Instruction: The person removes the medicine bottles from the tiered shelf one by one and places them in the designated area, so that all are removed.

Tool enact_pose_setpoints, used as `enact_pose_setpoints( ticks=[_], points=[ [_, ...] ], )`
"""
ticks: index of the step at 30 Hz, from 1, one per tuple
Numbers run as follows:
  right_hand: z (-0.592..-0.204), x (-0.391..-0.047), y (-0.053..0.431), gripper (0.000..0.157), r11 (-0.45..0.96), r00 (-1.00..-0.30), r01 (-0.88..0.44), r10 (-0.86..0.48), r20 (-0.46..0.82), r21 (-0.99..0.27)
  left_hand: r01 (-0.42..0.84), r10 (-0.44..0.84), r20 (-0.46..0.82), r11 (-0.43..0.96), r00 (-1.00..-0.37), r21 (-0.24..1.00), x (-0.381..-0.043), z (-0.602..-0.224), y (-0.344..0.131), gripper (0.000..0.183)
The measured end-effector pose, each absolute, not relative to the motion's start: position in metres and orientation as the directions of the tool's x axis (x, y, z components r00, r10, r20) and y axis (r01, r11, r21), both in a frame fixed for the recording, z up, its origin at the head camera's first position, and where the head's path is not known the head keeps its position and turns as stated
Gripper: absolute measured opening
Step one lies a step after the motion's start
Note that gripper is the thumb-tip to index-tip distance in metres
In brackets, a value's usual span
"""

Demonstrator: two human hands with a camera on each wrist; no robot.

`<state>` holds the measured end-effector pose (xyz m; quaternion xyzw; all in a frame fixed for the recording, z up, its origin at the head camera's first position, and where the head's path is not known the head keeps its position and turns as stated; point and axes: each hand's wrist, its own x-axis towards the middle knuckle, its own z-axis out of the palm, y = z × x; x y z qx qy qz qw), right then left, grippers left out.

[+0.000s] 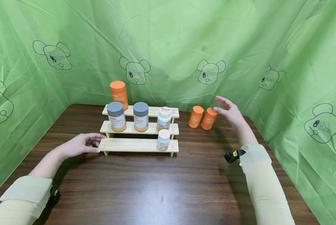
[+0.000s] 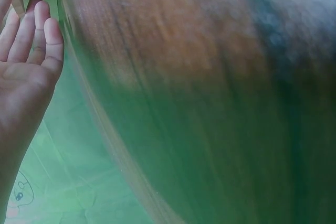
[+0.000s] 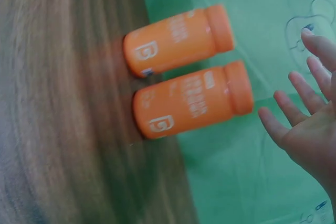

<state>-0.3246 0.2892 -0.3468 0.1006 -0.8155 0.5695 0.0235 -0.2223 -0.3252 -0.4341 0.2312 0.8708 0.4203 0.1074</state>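
Observation:
A three-step wooden rack (image 1: pixel 134 145) stands on the table. My left hand (image 1: pixel 79 144) is at the left end of its lowest step, fingertips right at the wood. In the left wrist view the fingers (image 2: pixel 24 38) look fairly straight beside the rack's corner. My right hand (image 1: pixel 229 112), fingers spread and holding nothing, hovers beside the cap of the right one of two upright orange bottles (image 1: pixel 209 119). The other orange bottle (image 1: pixel 196 117) stands just left of it. In the right wrist view the open palm (image 3: pixel 315 137) faces both bottles.
On the top step stands an orange bottle (image 1: pixel 119 95). The middle step bears two grey-capped jars (image 1: pixel 116 117) and a white-capped bottle (image 1: pixel 164 119). A small white bottle (image 1: pixel 163 140) sits on the lowest step, at right. Green cloth (image 1: pixel 168 37) hangs around the table.

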Motion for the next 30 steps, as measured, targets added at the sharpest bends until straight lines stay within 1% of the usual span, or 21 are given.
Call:
enact_pose_setpoints(
  ticks=[14,25,30],
  points=[
    [-0.305,-0.305,0.267,0.060,0.319,-0.962,-0.217,-0.230,0.147,-0.923,0.316,0.492,0.009,0.546,-0.871,0.776,-0.223,-0.436,-0.325,0.056],
    [-0.273,-0.293,0.239,0.058,0.265,-0.942,-0.270,-0.273,0.196,-0.926,0.299,0.483,-0.005,0.551,-0.875,0.779,-0.224,-0.436,-0.326,0.057],
    [-0.261,-0.288,0.224,0.057,0.218,-0.932,-0.288,-0.287,0.221,-0.932,0.295,0.481,-0.007,0.551,-0.877,0.781,-0.224,-0.436,-0.326,0.057]
  ],
)
